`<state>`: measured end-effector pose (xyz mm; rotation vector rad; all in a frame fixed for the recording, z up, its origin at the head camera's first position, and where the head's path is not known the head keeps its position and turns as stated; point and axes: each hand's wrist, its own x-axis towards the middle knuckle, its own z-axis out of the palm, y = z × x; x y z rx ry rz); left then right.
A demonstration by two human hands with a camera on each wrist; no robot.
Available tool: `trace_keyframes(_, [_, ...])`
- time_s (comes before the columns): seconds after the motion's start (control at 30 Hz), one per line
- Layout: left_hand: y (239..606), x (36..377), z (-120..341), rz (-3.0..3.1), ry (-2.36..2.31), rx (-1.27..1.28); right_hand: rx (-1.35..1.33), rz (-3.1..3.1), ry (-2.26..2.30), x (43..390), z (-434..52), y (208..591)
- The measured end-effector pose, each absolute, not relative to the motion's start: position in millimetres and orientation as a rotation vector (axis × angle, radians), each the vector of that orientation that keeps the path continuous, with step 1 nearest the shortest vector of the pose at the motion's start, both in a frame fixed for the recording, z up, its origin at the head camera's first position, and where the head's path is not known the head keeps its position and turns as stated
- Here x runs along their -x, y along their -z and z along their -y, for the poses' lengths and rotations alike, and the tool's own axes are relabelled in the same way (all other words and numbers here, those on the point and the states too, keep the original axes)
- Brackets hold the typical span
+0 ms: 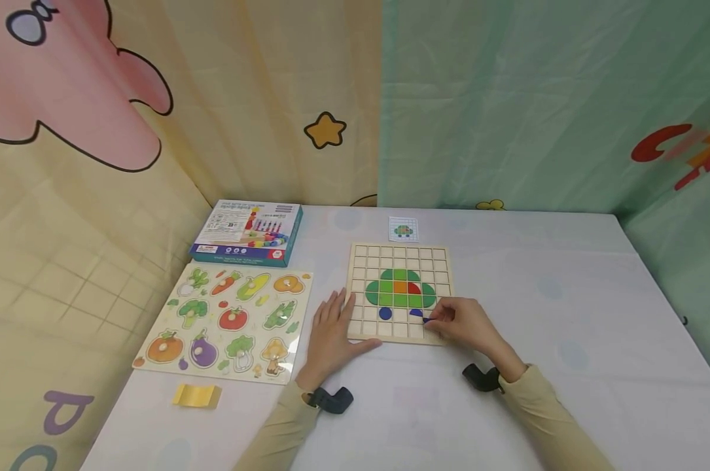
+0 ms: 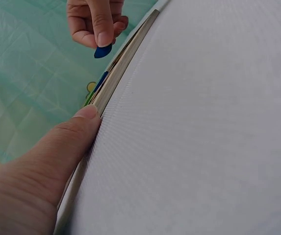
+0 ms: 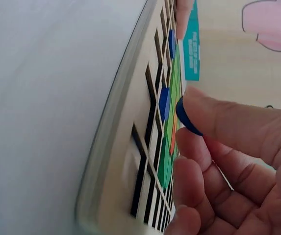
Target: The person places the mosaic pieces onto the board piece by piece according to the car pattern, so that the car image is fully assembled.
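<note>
A wooden grid board (image 1: 400, 329) lies on the table with a car pattern of green, orange, red and blue tiles. My left hand (image 1: 334, 333) rests at its left side, fingers spread and fairly straight, the thumb touching the front edge. Between thumb and fingers, my right hand (image 1: 463, 322) pinches a small blue tile with a curved edge (image 3: 188, 117), held over the lower right of the board. Just left of it, a blue half-round (image 1: 416, 313) sits in the grid. Farther left is a full blue circle (image 1: 385, 314).
Behind the board lies a small pattern card (image 1: 403, 229) with a similar car. To the left are a vegetable puzzle board (image 1: 213, 327) and a toy box (image 1: 245, 232). A folded yellow piece (image 1: 197, 396) lies near the front left. Curtains stand behind the table.
</note>
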<state>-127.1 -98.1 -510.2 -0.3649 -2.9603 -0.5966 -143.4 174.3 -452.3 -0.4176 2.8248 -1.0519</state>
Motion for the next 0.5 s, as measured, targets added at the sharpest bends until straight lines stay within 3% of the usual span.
trace_keyframes(0.5, [509.9,127.2,97.5,2.95,0.598,0.363,0.376,-2.837,1.068,150.3,-153.7,458.7])
